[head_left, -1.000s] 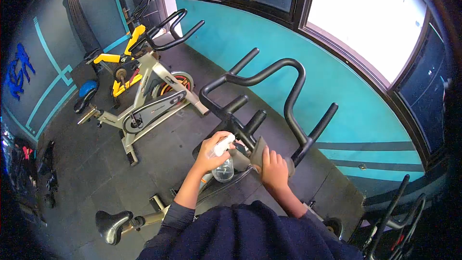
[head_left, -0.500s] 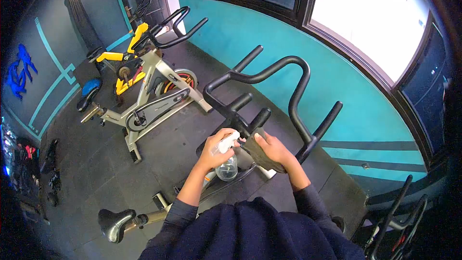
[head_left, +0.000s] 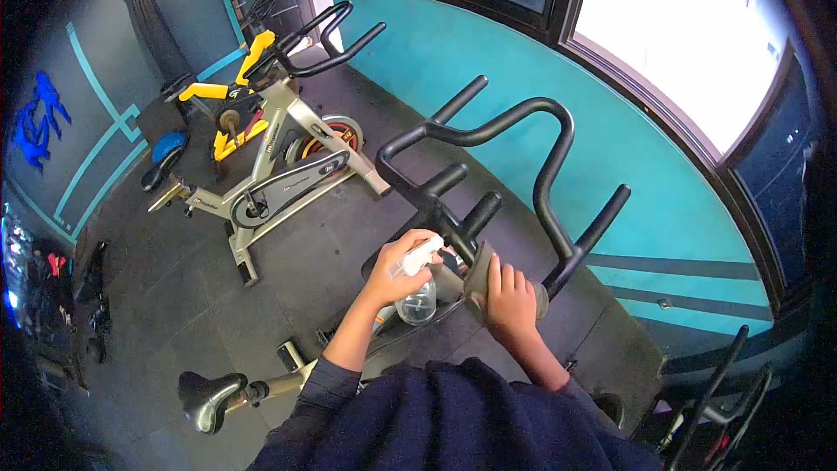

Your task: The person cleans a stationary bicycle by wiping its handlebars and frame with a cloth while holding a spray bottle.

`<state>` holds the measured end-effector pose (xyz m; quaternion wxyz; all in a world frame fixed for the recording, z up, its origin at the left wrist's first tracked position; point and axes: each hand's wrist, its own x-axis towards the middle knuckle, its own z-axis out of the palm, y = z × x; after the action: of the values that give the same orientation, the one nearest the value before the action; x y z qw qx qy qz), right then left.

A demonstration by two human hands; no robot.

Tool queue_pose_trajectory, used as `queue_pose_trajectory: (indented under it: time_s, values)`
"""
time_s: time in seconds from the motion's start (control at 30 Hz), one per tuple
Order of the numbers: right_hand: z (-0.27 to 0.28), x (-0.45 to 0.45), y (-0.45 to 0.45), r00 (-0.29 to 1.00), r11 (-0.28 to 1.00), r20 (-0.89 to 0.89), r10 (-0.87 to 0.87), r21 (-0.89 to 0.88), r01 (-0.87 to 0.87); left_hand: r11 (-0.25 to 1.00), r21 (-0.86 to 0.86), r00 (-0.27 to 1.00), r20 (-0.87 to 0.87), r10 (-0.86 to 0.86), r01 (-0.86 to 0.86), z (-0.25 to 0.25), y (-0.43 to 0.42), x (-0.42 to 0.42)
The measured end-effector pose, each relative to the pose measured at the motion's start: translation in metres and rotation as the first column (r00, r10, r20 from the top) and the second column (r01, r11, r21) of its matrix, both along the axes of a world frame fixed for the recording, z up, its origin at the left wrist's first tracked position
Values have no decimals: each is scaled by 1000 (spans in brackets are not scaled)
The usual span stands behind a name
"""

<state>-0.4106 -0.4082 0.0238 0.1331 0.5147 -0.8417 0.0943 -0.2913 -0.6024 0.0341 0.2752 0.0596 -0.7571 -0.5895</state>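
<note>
Just rolled the right hand (head_left: 511,298) knuckles-up over the grey-brown cloth (head_left: 477,286), at five o'clock from mid-view.
Curls right fingers over the cloth, thumb out of sight; showed thumb on top a moment ago. Grips a clear spray bottle (head_left: 417,305) round its neck with the left hand (head_left: 391,277), at six o'clock, below black handlebars (head_left: 542,190) toward two; cannot tell whether squeezing to spray. Looks like regripping the cloth while keeping the bottle ready.
</note>
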Motion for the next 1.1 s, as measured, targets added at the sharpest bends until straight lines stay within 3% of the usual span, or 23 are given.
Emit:
queue_pose_trajectory:
  time_s: [0.03,0.07,0.13,0.17,0.23,0.27,0.33,0.37,0.4,0.47,0.5,0.53,0.6,0.67,0.73,0.8,0.87,0.93,0.97,1.0,1.07,1.1]
  values:
    - [5,-2,-8,990,998,131,-57,42,52,1000,1,1000,0,-4,4,1,1,0]
    - [11,-7,-15,990,998,129,-52,43,47,1000,2,1000,-2,1,-1,1,1,0]
    - [23,-18,-29,888,995,452,-84,85,50,1000,-7,1000,-4,6,-6,0,0,0]
    - [23,-28,-33,889,995,450,-81,84,48,1000,-8,1000,-6,8,-8,-1,0,-1]
    - [16,-50,-36,658,998,752,37,10,-68,1000,-13,1000,1,18,-18,-4,-1,-1]
    - [15,-51,-35,659,998,751,41,7,-70,1000,-16,1000,-1,20,-20,-4,-1,-1]
    - [13,-50,-33,264,952,918,297,-308,-1,1000,-13,1000,23,3,-3,-3,-2,-1]
    - [-2,-55,-34,379,944,870,314,-327,-32,1000,-15,1000,19,3,-3,-4,-2,-1]
    - [3,-51,-31,384,944,868,316,-329,-34,1000,-15,1000,23,8,-8,-5,-3,-1]
    - [16,-38,-26,803,999,595,-35,46,9,1000,-14,1000,22,12,-12,-6,-3,-2]
    - [24,-30,-25,831,990,549,-90,141,14,1000,-16,1000,17,11,-10,-7,-3,-2]
    - [16,-26,-22,833,990,546,-90,141,15,1000,-17,1000,13,8,-8,-7,-3,-2]
    - [-7,-15,-9,966,995,259,-24,-86,48,1000,-15,1000,-4,3,-3,-9,-4,-2]
    - [-9,-13,6,975,997,220,-28,-59,42,1000,-17,1000,-20,-6,5,-9,-3,-2]
    - [-11,-19,24,985,963,93,142,-244,-116,1000,0,1000,2,11,-11,-8,-3,-2]
    - [1,-21,39,970,955,182,160,-276,-106,1000,-11,1000,7,12,-12,-9,-3,-3]
    - [8,-28,49,853,884,497,156,-455,104,1000,-19,1000,13,20,-20,-8,-3,-4]
    - [41,-41,47,588,863,809,-32,-274,424,1000,-13,1000,-2,5,-5,-7,-3,-4]
    - [24,-60,42,733,686,626,266,-657,311,1000,-11,1000,-4,10,-10,-9,-2,-4]
    - [33,-67,37,647,581,675,355,-701,413,1000,-4,1000,-23,4,-5,-11,-3,-4]
    - [50,-79,22,723,443,541,430,-824,353,1000,-2,999,-46,3,-3,-11,-3,-4]
    - [62,-77,11,734,485,528,427,-819,307,1000,-14,1000,-21,12,-13,-8,-2,-3]
